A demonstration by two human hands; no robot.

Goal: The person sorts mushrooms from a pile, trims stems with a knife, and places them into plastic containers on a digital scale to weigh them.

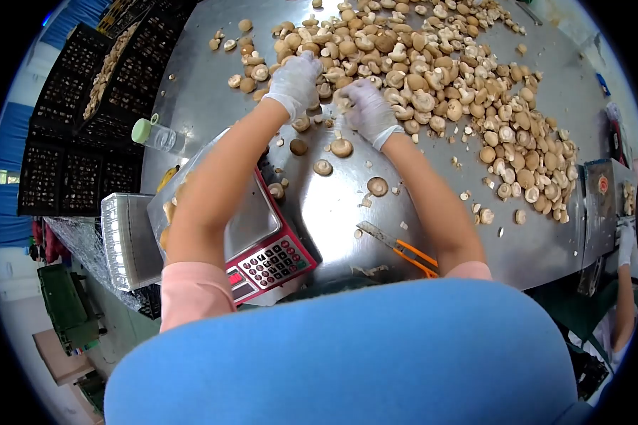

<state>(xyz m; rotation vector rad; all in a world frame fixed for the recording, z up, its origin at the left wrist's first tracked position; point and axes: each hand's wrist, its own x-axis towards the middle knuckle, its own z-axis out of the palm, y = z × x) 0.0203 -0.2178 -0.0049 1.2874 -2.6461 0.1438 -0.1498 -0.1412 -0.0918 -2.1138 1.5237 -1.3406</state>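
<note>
Shiitake-like mushrooms (397,49) lie in a wide heap on the steel table (326,230). My left hand (294,86), in a thin whitish glove, is at the heap's left edge with its fingers curled down among the mushrooms; what they grip is hidden. Also gloved, my right hand (370,112) is closed around a pale mushroom (343,103) at the near edge of the heap. Between my forearms lie several loose mushrooms, among them one with a brown cap (378,186). Orange-handled scissors (398,248) rest beside my right forearm.
A red-edged scale (273,263) sits under my left forearm. Left of it stand stacked clear plastic trays (129,241) and a green-capped bottle (164,137). Black crates (60,170) line the far left. Another person's gloved hand (627,244) shows at the right, near a metal box (601,205).
</note>
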